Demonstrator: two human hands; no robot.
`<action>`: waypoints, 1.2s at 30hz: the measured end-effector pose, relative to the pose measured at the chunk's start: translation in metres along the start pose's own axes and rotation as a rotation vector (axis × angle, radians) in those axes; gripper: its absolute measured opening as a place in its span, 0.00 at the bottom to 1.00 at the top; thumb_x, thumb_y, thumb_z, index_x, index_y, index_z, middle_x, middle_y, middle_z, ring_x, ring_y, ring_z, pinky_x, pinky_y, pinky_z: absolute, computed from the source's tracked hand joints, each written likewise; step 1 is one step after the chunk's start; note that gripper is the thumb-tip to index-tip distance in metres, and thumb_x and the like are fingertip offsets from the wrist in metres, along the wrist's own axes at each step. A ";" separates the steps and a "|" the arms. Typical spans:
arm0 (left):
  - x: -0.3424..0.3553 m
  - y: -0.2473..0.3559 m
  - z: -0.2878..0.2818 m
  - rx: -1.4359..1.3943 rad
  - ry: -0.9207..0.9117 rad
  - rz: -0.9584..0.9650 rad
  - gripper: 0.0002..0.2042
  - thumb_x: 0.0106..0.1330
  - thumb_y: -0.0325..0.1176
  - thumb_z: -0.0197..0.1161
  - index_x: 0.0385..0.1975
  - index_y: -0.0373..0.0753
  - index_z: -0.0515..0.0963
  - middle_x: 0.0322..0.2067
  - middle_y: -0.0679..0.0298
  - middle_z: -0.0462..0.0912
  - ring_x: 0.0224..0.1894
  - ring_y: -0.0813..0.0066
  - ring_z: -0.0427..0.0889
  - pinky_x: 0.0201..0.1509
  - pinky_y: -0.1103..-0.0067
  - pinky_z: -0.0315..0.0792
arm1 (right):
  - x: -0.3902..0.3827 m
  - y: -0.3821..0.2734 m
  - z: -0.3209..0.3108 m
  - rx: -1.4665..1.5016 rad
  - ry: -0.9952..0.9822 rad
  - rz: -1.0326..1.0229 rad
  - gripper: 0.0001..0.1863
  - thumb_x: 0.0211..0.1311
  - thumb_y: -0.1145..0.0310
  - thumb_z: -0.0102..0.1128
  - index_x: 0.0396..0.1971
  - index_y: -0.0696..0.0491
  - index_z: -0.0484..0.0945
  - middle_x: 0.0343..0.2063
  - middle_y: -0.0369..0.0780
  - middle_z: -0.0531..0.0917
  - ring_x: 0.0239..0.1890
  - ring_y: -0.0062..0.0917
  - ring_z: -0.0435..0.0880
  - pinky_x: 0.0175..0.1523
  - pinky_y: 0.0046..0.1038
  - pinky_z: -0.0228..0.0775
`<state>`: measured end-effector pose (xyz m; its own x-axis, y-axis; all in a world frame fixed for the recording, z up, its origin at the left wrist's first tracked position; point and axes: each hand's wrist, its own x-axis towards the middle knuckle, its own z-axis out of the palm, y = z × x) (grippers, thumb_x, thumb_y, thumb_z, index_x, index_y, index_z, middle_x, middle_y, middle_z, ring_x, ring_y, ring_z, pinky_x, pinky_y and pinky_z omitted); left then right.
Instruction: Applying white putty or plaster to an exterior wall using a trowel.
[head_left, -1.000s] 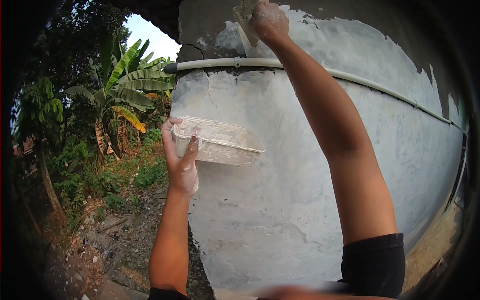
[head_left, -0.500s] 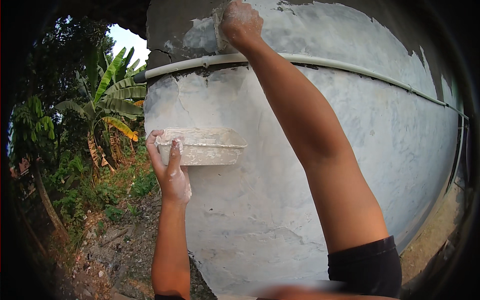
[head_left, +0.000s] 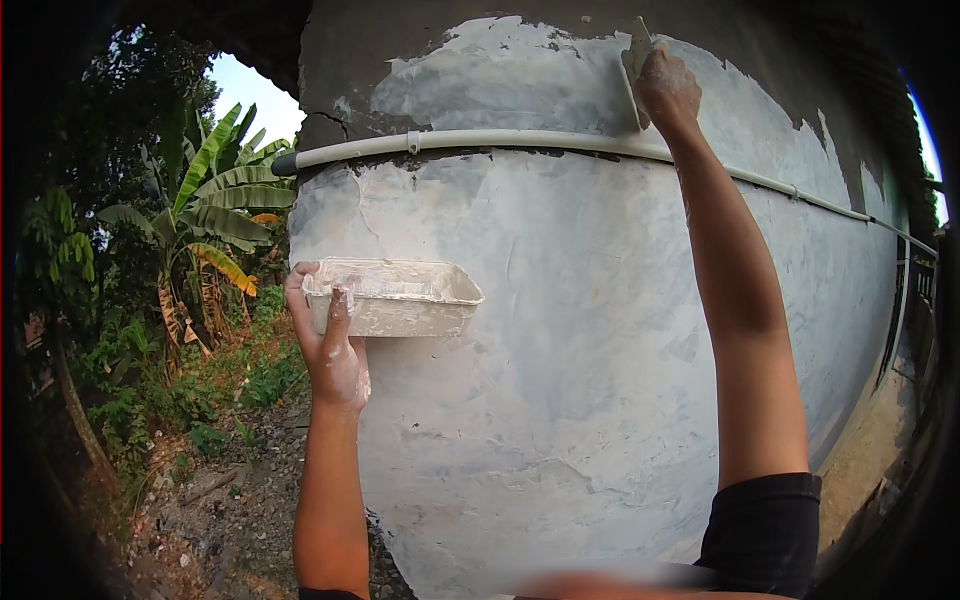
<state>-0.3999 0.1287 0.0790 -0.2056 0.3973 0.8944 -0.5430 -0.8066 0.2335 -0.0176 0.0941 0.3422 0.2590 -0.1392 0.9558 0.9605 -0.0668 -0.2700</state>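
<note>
My left hand [head_left: 335,345] grips the left end of a rectangular plastic tub [head_left: 400,318], its thumb on the near side. White paste coats the tub's inside and rim, and smears cover my fingers. High on the right, my right hand [head_left: 668,92] is closed round a flat putty knife [head_left: 637,70] whose blade is edge-on to me and lies against the wall. Pale putty [head_left: 500,80] is spread around the blade in a broad patch over the darker grey wall [head_left: 345,40], above the pipe.
A white pipe [head_left: 500,140] with clips runs across the wall below the knife. The lower wall [head_left: 560,350] is whitish, with cracks and rough spots. To the left are banana plants [head_left: 210,190] and stony ground [head_left: 230,510]. A dark roof edge overhangs the top right.
My right hand has swept the putty knife rightward along the wall above the pipe, leaving a wider pale patch in view. My left hand and the tub have barely shifted.
</note>
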 end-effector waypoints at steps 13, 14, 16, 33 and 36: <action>0.013 -0.008 0.041 0.085 -0.202 0.063 0.29 0.62 0.41 0.69 0.57 0.44 0.59 0.51 0.66 0.63 0.53 0.78 0.66 0.60 0.78 0.60 | 0.065 -0.031 0.081 0.528 -0.074 0.337 0.30 0.43 0.51 0.77 0.36 0.63 0.84 0.41 0.50 0.85 0.46 0.40 0.85 0.50 0.34 0.76; 0.013 -0.008 0.043 0.084 -0.202 0.065 0.29 0.62 0.41 0.69 0.57 0.44 0.59 0.51 0.66 0.63 0.53 0.78 0.66 0.60 0.78 0.60 | 0.058 -0.027 0.081 0.556 -0.046 0.341 0.31 0.42 0.49 0.77 0.37 0.62 0.84 0.43 0.51 0.85 0.47 0.41 0.84 0.51 0.34 0.76; 0.009 -0.007 0.052 0.132 -0.207 0.066 0.31 0.61 0.44 0.69 0.58 0.44 0.58 0.51 0.66 0.63 0.52 0.78 0.65 0.60 0.78 0.59 | 0.052 -0.010 0.074 0.573 -0.012 0.335 0.32 0.41 0.47 0.77 0.38 0.61 0.84 0.44 0.51 0.84 0.49 0.41 0.84 0.52 0.34 0.75; 0.032 0.012 0.102 0.309 -0.387 0.138 0.30 0.63 0.39 0.70 0.50 0.45 0.51 0.48 0.57 0.62 0.51 0.74 0.67 0.52 0.78 0.68 | 0.070 -0.054 0.031 0.365 -0.081 0.139 0.18 0.52 0.60 0.67 0.43 0.52 0.83 0.44 0.47 0.85 0.50 0.43 0.83 0.55 0.40 0.75; 0.030 0.009 0.104 0.453 -0.425 0.148 0.30 0.62 0.36 0.71 0.49 0.43 0.51 0.46 0.59 0.62 0.50 0.73 0.67 0.53 0.78 0.68 | 0.059 -0.094 0.035 0.407 -0.162 0.110 0.17 0.55 0.61 0.64 0.43 0.52 0.83 0.45 0.47 0.85 0.51 0.43 0.83 0.55 0.40 0.75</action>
<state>-0.3265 0.0878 0.1479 0.1393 0.1340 0.9811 -0.1166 -0.9817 0.1506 -0.0893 0.1269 0.4285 0.3433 0.0347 0.9386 0.8796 0.3384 -0.3343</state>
